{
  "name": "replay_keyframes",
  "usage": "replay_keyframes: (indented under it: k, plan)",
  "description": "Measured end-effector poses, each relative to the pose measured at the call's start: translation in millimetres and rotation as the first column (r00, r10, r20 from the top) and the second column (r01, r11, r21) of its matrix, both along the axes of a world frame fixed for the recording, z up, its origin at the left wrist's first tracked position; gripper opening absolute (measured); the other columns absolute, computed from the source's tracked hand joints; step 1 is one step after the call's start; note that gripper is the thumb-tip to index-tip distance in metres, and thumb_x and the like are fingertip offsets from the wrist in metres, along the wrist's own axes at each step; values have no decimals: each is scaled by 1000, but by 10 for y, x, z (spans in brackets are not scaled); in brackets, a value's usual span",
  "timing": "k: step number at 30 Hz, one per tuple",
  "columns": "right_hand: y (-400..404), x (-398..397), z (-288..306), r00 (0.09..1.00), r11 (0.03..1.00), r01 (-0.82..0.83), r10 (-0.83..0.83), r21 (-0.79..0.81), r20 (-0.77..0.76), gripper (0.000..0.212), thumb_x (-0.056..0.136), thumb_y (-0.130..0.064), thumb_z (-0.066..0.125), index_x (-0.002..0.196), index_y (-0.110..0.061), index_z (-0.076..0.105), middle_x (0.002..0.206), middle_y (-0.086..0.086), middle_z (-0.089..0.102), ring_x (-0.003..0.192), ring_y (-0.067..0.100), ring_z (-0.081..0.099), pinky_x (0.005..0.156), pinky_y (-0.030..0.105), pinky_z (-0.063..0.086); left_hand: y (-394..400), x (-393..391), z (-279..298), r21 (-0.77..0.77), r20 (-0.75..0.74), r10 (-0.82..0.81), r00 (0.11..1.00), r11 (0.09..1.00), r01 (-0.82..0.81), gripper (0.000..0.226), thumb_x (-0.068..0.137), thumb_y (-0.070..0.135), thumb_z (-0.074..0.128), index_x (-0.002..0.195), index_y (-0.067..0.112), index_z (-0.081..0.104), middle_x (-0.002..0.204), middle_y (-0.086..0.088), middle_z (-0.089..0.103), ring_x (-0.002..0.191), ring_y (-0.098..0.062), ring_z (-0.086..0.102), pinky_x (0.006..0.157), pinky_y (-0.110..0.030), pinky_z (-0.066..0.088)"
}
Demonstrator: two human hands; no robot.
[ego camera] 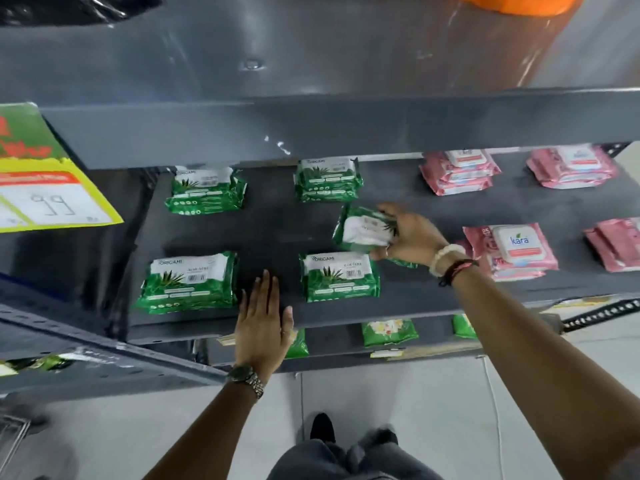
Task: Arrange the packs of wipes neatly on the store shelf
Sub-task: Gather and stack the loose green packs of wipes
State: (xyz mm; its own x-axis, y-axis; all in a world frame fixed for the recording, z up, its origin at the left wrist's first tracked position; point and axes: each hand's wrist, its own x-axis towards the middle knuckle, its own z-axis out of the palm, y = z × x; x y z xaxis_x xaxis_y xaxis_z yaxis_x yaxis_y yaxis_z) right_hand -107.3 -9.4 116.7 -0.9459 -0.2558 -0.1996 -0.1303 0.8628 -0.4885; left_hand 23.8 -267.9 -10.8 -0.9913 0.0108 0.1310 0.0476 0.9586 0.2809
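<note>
Green Origami wipe packs lie on the dark grey shelf (273,233): stacks at the back left (207,190) and back middle (328,180), packs at the front left (188,282) and front middle (340,279). My right hand (410,237) grips another green pack (362,230), tilted, just above the front middle pack. My left hand (263,323) is flat, fingers together, on the shelf's front edge between the two front packs, holding nothing. Pink Kara packs (516,249) sit in stacks on the shelf's right half.
Another grey shelf (311,123) overhangs the back row. A yellow and green price sign (41,174) hangs at the left. A lower shelf holds more green packs (389,332). More pink stacks sit at the back right (459,171) and far right (616,242).
</note>
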Motion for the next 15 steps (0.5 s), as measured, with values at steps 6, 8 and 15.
replay_keyframes:
  k: [6, 8, 15]
  plan:
    - [-403, 407, -27, 974, 971, -227, 226, 71, 23, 96, 63, -36, 83, 142, -16, 33, 144, 7, 46, 129, 25, 47, 107, 38, 41, -1, 5, 7, 10, -3, 1, 1000, 1000, -1, 60, 97, 37, 21, 139, -2, 38, 151, -19, 31, 138, -31, 31, 113, -48, 22]
    - [-477, 455, -94, 967, 962, -255, 254, 101, 27, 97, 62, -38, 83, 142, -17, 33, 145, 7, 45, 131, 26, 45, 108, 41, 40, -4, 9, 3, 6, -2, -1, 1000, 1000, 1, 59, 97, 36, 24, 139, -2, 38, 150, -19, 31, 138, -31, 30, 113, -48, 21]
    - [-525, 444, -97, 936, 927, -352, 346, 129, 66, 98, 70, -44, 76, 146, -12, 24, 152, 9, 33, 141, 27, 30, 119, 41, 11, -6, 26, 2, 19, -23, 1, 1000, 1000, 0, 56, 95, 32, 31, 139, -1, 40, 150, -19, 32, 138, -30, 31, 114, -46, 20]
